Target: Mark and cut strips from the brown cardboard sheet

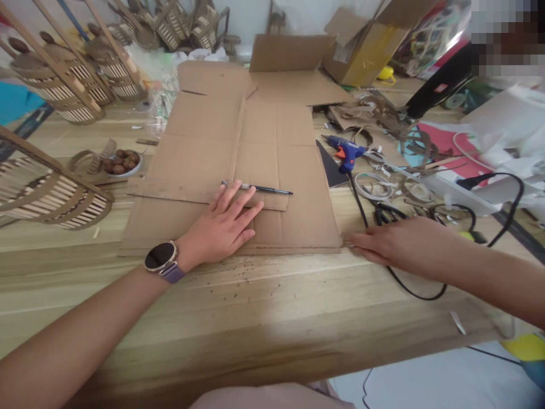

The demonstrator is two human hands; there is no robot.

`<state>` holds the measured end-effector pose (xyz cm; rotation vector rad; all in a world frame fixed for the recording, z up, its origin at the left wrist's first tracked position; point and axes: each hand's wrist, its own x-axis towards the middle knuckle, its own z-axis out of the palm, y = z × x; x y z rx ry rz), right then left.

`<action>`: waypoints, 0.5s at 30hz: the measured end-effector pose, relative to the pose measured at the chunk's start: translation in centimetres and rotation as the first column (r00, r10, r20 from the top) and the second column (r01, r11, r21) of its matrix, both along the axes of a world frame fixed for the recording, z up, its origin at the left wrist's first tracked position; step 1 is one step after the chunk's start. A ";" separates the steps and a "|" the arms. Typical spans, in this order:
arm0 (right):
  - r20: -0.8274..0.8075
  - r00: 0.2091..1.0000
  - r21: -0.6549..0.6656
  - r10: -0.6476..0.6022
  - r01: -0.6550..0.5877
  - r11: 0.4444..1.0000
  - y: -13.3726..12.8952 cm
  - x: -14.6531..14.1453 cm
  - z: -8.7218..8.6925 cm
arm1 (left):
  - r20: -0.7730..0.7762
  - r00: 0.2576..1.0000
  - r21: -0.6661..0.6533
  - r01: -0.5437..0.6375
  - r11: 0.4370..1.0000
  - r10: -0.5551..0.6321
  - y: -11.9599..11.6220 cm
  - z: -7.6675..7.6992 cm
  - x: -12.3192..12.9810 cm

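Note:
A large creased cardboard sheet (293, 227) lies flat on the wooden table, with a narrow cardboard strip (179, 192) across its lower part. My left hand (223, 221), a watch on its wrist, rests palm down with fingers spread over the strip and the sheet. Just beyond its fingertips a dark pen (272, 190) lies along the strip, partly covered by the fingers. My right hand (395, 247) is at the sheet's near right corner, its fingers pressed together and slightly blurred. Whether they pinch the corner or something small there is hidden.
On the right lie a blue glue gun (347, 152) with a black cable, tape rolls (374, 186) and brown strip scraps. Woven baskets (63, 193) and a bowl of nuts (123, 165) stand left. An open carton (366, 45) is behind; dark crumbs dot the table (264, 324).

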<state>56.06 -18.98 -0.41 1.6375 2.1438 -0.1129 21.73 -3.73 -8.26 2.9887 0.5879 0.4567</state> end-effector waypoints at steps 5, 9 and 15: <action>0.111 0.993 -0.027 -0.044 0.048 0.998 0.4 0.0 2.4 | 0.001 1.000 0.001 -0.006 1.000 0.006 -0.2 0.1 0.3; 0.054 0.998 -0.054 0.020 -0.017 0.998 2.1 -6.1 2.5 | 0.003 1.000 0.017 -0.008 1.000 0.008 -0.1 -0.1 0.3; -0.064 0.990 -0.016 0.129 -0.131 0.991 4.4 -12.6 0.3 | 0.012 1.000 0.012 -0.010 1.000 0.010 -0.1 -0.1 0.3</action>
